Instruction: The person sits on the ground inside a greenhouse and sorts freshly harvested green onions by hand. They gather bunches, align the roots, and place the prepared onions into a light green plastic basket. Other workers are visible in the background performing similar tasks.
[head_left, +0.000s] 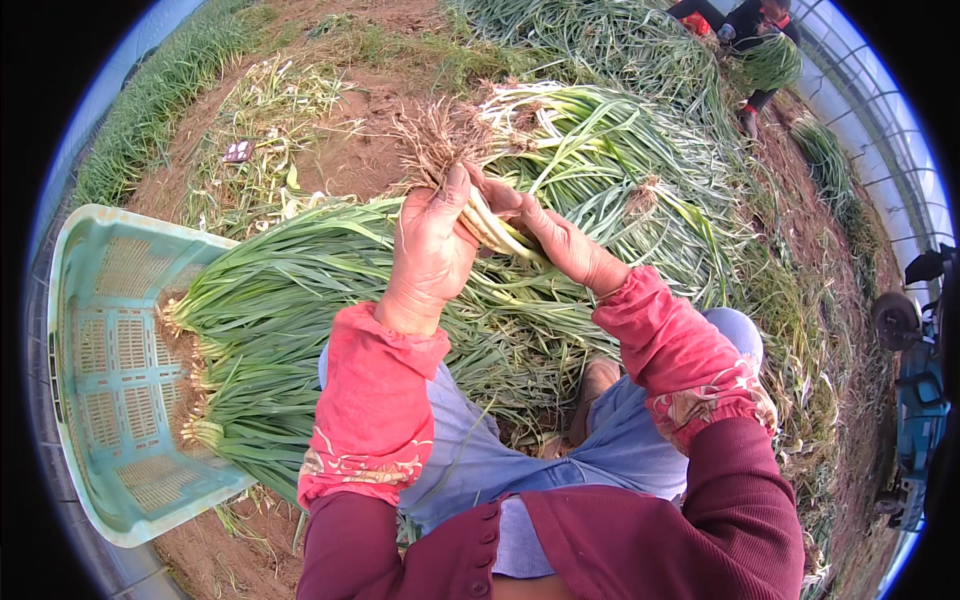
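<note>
My left hand (437, 244) grips a small bunch of green onions (487, 225) near its root end, thumb on top. The brown roots stick out above that hand. My right hand (559, 240) closes around the pale stalks just to the right, its fingers near those of my left hand. Beyond my hands lies a heap of green onions (622, 142), some with roots showing. To the left, cleaned bunches (277, 270) rest with their white ends inside a turquoise plastic crate (142, 517) and their leaves hanging out over my left knee side.
Loose leaves and trimmings (255, 150) cover the soil at the upper left. Another person (757, 34) handles green onions at the top right. A blue wheeled machine or cart (919, 397) stands at the right edge, beside the plastic greenhouse wall. Growing green rows (150, 127) run along the left.
</note>
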